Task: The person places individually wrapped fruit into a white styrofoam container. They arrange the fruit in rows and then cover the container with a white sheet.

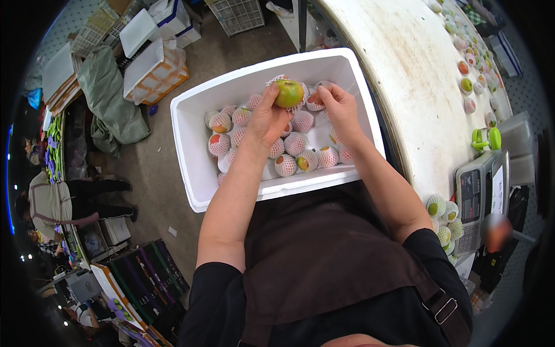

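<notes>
My left hand (264, 123) holds a glossy green-and-orange round fruit (289, 94), possibly a tomato, above a white foam box (190, 173). White foam netting (299, 105) lies against the fruit's far and right sides. Thumb and forefinger of my right hand (340, 108) pinch at the foam net of a reddish fruit (315, 102); the palm hides part of it. Beneath both hands, several fruits in pink-white foam nets (295, 144) rest in the box, some showing red or green skin. My forearms cover some of them.
A long white table (403, 65) curves along the right, bearing netted fruits (469, 105), a digital scale (470, 195) and a green-handled tool (486, 139). On the left are foam boxes (149, 73), a grey-green sack (112, 95), dark stacked cartons (147, 277) and a person (52, 201).
</notes>
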### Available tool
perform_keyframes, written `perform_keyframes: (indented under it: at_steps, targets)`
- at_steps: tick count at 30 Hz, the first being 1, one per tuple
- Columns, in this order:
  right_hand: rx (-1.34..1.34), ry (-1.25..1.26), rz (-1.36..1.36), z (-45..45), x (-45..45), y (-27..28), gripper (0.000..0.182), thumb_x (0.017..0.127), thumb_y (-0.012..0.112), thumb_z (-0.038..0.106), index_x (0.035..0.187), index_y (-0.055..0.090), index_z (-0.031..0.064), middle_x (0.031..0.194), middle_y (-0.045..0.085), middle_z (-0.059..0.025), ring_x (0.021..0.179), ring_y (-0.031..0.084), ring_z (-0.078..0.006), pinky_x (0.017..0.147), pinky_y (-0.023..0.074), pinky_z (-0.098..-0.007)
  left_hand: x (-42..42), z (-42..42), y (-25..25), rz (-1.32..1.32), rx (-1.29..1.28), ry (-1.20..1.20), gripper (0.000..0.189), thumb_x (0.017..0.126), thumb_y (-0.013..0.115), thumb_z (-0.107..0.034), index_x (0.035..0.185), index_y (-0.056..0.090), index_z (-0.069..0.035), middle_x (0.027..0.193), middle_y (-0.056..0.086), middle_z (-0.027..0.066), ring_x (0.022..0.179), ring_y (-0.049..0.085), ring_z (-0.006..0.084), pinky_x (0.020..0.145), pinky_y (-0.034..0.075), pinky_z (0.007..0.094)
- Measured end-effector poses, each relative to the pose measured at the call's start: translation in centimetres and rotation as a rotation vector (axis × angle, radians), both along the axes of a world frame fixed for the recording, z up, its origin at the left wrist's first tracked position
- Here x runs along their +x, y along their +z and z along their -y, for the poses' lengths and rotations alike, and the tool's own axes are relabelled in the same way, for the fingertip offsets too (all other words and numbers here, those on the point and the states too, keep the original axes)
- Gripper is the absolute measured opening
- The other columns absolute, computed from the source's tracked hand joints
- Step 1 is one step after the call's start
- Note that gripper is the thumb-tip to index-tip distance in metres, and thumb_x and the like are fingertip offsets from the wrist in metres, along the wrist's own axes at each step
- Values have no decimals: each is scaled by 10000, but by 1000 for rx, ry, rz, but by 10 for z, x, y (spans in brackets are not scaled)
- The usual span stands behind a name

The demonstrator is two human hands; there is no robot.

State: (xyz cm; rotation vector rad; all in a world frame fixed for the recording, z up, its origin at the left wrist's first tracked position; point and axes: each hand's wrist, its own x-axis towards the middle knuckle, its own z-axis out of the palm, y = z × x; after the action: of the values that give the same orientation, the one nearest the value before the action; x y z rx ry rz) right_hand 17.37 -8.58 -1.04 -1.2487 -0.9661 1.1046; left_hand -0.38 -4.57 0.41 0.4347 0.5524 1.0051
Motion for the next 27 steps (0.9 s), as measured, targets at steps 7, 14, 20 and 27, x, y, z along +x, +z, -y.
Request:
perform_keyframes:
  at_steps: [7, 14, 20, 27]
  targets:
    - [220, 215, 290, 9, -14, 18, 556, 854, 714, 194, 1367, 529, 84, 1249, 604, -133, 1184, 561, -232, 964, 471, -336, -1, 4, 7, -150, -170, -100, 521, 983, 519, -529, 1230, 537, -71, 1204, 609, 67, 1114, 599, 171, 897, 519, 316]
    - [133, 280, 401, 10, -15, 14, 566, 873, 707, 261, 1366, 508, 66, 1217, 600, -151, 1144, 572, -250, 957, 473, -327, 7, 9, 7, -316, -200, -173, 597, 980, 461, -597, 1271, 529, -80, 1174, 618, 68, 1080, 618, 162, 861, 546, 323]
    - [5, 167, -32, 3, -4, 2, 404, 991, 566, 291, 1284, 523, 16, 1148, 602, -97, 1079, 566, -164, 924, 464, -286, -1, 4, 5, -407, -144, -271, 583, 989, 479, -568, 1318, 501, -88, 1196, 602, 62, 1092, 609, 160, 911, 516, 339]
    - [108, 122, 290, 1, -6, 4, 342, 1024, 500, 315, 1190, 603, 34, 1093, 616, -85, 1003, 582, -159, 869, 474, -283, 5, 14, 6, -411, 120, -303, 551, 947, 650, -364, 1386, 459, -91, 1243, 569, 32, 1050, 595, 111, 780, 502, 261]
